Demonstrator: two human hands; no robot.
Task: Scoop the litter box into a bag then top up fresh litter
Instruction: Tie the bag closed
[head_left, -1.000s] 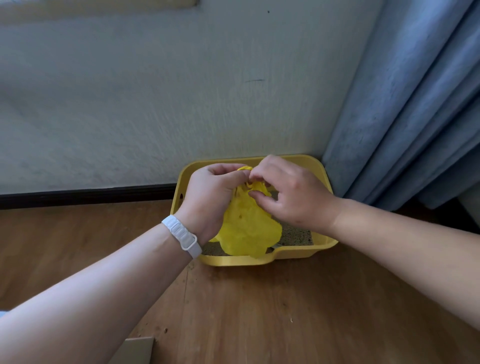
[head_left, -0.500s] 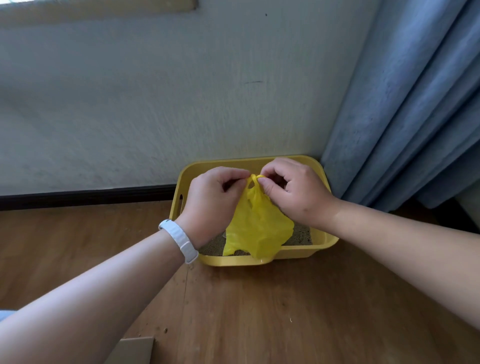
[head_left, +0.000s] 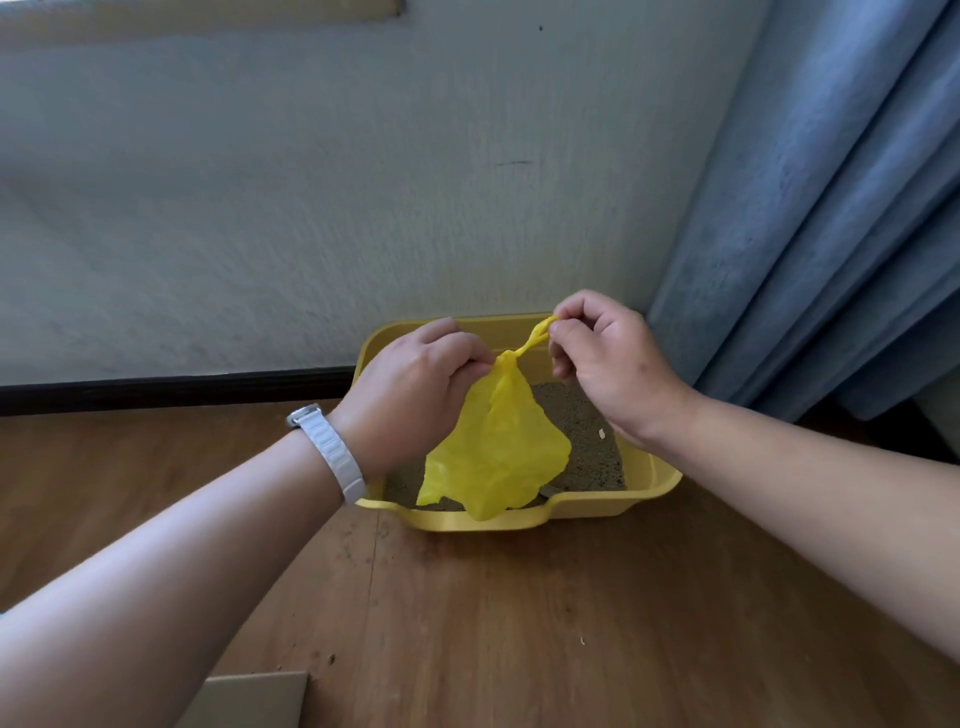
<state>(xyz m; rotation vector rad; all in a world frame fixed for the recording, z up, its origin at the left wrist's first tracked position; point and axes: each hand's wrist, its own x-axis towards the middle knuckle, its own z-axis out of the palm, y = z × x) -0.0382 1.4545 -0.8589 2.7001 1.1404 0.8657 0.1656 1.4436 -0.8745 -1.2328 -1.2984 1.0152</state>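
A flat cardboard piece (head_left: 249, 699) is seen at the nearest edge of the wooden floor (head_left: 519, 623), where loose grains are scattered. A white wristband (head_left: 332, 452) is worn on the left wrist. The yellow bag (head_left: 498, 447) is held in the air over the yellow litter box (head_left: 597, 506), its lower end hanging in front of the box's near rim. The bag's gathered neck is pinched by the curled fingers of the left hand (head_left: 410, 395). A twisted strand from the neck is pinched between thumb and curled fingers of the right hand (head_left: 613, 364) and drawn taut. Grey litter (head_left: 587, 441) is contained in the box, which is set against the dark baseboard (head_left: 171, 387), beside a blue curtain (head_left: 831, 208).
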